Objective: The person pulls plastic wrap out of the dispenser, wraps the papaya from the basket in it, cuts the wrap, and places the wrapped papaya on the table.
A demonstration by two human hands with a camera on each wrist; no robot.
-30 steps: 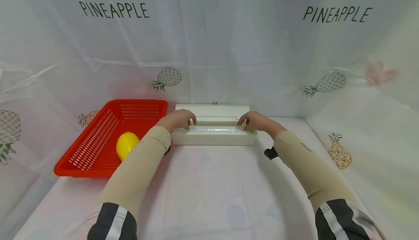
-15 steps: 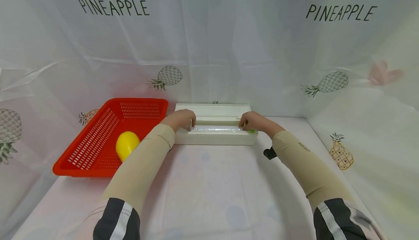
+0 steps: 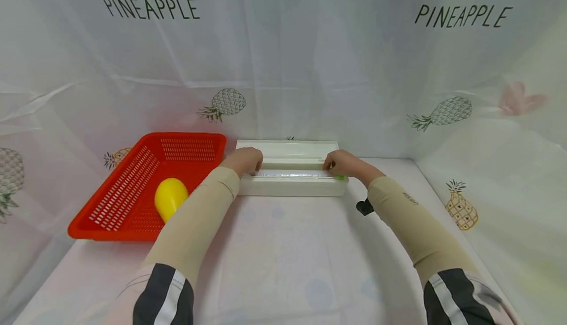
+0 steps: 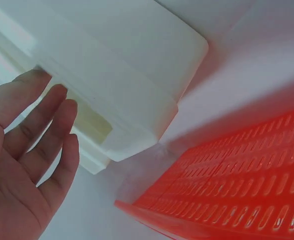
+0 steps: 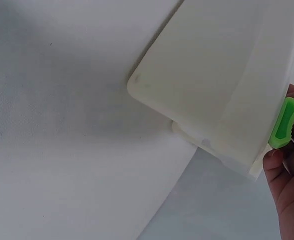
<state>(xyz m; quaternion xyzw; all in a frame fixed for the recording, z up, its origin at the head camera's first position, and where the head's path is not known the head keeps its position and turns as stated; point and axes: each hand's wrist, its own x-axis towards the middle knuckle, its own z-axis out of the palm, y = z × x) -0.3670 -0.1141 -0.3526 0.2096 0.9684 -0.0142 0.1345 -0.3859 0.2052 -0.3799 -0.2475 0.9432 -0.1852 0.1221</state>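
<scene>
White box [image 3: 290, 187] at worktop's [image 3: 283, 266] far side, long axis left-right, clear film [image 3: 292, 174] between hands about equally near, left hand [image 3: 244, 160] basket-side [image 3: 117, 231], right hand [image 3: 347, 163] by green slider [image 5: 286, 122], fingers bent, can't tell if either pinches film.

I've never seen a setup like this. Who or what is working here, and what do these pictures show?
No machine works here: these are a person's own left hand and right hand. The wide view is taken from the head, the two closer ones from the wrists. On the table lies an open white box with a shiny clear strip, probably film, and a green piece near its right end. A red basket with a rounded yellow thing in it sits to the left. Both hands are at the box; whether they pinch the strip, I can't tell.
</scene>
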